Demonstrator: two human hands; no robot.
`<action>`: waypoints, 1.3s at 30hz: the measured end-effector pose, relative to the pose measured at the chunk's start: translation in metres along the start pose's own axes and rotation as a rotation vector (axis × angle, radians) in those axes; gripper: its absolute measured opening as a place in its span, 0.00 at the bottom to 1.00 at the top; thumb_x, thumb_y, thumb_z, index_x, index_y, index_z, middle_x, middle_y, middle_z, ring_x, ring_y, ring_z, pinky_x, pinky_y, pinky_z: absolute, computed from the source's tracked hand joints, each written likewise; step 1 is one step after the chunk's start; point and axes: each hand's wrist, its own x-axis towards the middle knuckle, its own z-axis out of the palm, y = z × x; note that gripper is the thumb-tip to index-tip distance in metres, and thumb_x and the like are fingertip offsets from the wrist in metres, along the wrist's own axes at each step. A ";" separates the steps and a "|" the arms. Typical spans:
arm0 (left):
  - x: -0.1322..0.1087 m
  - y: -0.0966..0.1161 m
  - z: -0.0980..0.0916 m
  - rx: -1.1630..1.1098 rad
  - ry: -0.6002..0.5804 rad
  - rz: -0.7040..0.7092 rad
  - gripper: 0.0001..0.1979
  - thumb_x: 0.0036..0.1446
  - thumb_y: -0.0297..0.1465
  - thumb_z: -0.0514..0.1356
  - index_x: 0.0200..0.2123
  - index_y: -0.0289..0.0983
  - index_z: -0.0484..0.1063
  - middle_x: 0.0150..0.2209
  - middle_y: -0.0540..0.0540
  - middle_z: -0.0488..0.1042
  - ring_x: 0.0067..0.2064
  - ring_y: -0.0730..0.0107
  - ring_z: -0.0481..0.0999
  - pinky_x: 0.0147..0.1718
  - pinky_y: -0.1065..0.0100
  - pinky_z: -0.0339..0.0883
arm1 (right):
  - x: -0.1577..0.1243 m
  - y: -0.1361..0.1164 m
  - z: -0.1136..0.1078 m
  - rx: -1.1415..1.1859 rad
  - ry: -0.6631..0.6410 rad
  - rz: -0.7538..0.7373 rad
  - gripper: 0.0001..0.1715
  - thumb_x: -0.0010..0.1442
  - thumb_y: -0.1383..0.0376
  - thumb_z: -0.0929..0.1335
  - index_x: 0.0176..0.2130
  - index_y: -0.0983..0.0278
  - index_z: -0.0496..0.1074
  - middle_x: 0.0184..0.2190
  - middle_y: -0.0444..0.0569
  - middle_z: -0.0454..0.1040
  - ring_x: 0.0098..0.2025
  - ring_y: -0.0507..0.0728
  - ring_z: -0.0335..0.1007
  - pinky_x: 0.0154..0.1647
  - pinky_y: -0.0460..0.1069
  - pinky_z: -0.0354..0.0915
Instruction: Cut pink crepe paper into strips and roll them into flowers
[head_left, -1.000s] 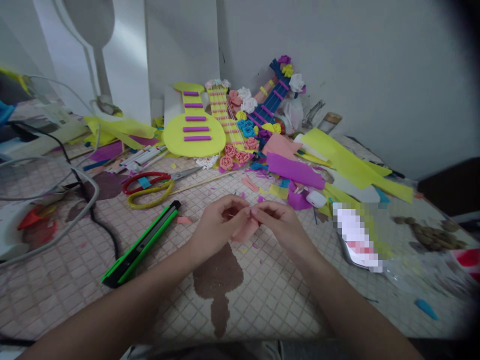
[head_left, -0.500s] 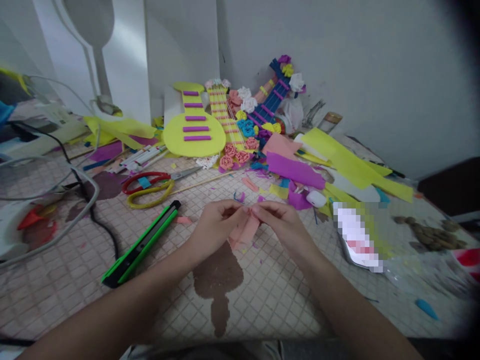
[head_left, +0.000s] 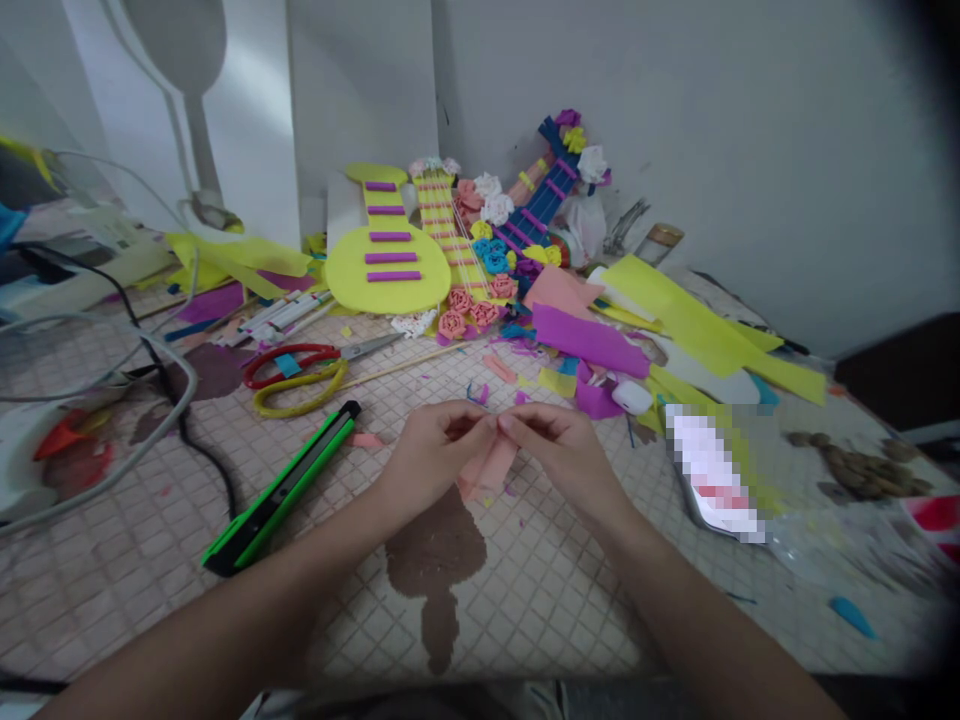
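Pinch pink paper strip (head_left: 484,474) lightly in narrow left grip (head_left: 439,448) and right grip (head_left: 568,448), right of long green-black plastic cutter (head_left: 283,488).

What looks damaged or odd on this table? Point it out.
The table covering looks damaged: a ragged brown patch on the near side of the pink paper held by the left hand and right hand breaks its grid pattern, perhaps peeled or stained. Another brown patch beside the scissors looks similar.

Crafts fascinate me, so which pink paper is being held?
The piece pinched between left hand and right hand; the pink sheet and pink scraps lie untouched.
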 end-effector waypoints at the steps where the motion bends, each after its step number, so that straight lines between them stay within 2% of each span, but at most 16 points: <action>1: 0.000 0.001 0.000 0.002 0.001 -0.003 0.09 0.53 0.32 0.55 0.27 0.34 0.73 0.25 0.49 0.73 0.28 0.72 0.70 0.29 0.71 0.62 | 0.000 0.000 0.000 -0.002 0.002 -0.001 0.07 0.50 0.60 0.69 0.27 0.62 0.75 0.25 0.45 0.75 0.28 0.52 0.68 0.32 0.49 0.64; 25: -0.001 -0.001 0.000 0.014 -0.010 0.017 0.08 0.53 0.32 0.56 0.26 0.34 0.72 0.25 0.49 0.72 0.28 0.73 0.69 0.29 0.72 0.62 | -0.001 0.001 0.000 0.003 0.003 -0.034 0.05 0.51 0.63 0.69 0.26 0.62 0.74 0.25 0.43 0.74 0.28 0.52 0.67 0.32 0.48 0.63; 32: -0.004 0.006 -0.002 0.056 -0.033 0.017 0.13 0.54 0.33 0.55 0.21 0.34 0.69 0.18 0.51 0.68 0.23 0.75 0.66 0.23 0.73 0.59 | 0.000 0.002 0.001 0.003 0.020 -0.023 0.05 0.50 0.64 0.69 0.26 0.63 0.73 0.23 0.43 0.73 0.26 0.51 0.66 0.30 0.47 0.62; 36: -0.004 0.005 -0.002 0.076 -0.016 0.012 0.12 0.53 0.33 0.56 0.21 0.33 0.70 0.18 0.51 0.68 0.23 0.75 0.67 0.23 0.74 0.59 | 0.001 0.003 0.001 0.034 0.013 -0.026 0.05 0.50 0.63 0.69 0.26 0.63 0.74 0.23 0.43 0.73 0.26 0.50 0.66 0.29 0.47 0.62; 39: -0.002 0.002 -0.001 0.012 -0.017 0.000 0.11 0.53 0.34 0.55 0.24 0.33 0.70 0.20 0.51 0.68 0.23 0.76 0.67 0.23 0.74 0.60 | 0.002 0.003 0.001 0.051 0.015 -0.021 0.06 0.50 0.63 0.69 0.26 0.63 0.74 0.23 0.43 0.73 0.27 0.50 0.66 0.29 0.47 0.62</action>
